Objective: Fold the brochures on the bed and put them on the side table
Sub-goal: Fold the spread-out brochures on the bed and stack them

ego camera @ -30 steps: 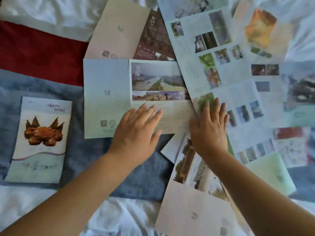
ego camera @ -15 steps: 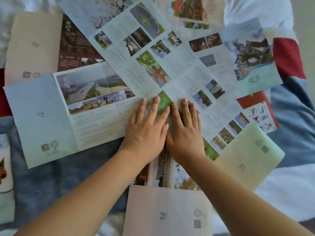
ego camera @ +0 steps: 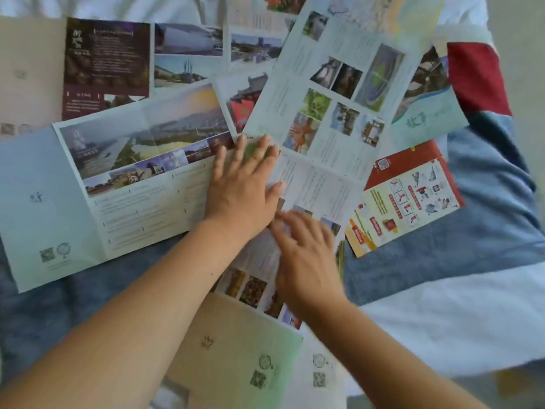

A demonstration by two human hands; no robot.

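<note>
Several unfolded brochures overlap on the bed. A long white brochure with small photos runs from the upper right down to my hands. My left hand presses flat on its green-tinted part, fingers spread, and holds nothing. Just below, my right hand is motion-blurred and rests with fingers extended on the same brochure's lower section. A pale beige-green panel with stamps and a QR code lies under my forearms near the bottom. To the left, a wide pale-blue brochure with landscape photos lies open.
A red and cream brochure lies to the right and a teal one above it. At the upper left is a dark purple brochure. The bedding shows a blue blanket, a red patch and a white sheet.
The view has shifted right and closer. The pale green end panel that lay at the lower right is gone from there, exposing the red brochure. My right hand has drawn back toward me.
</note>
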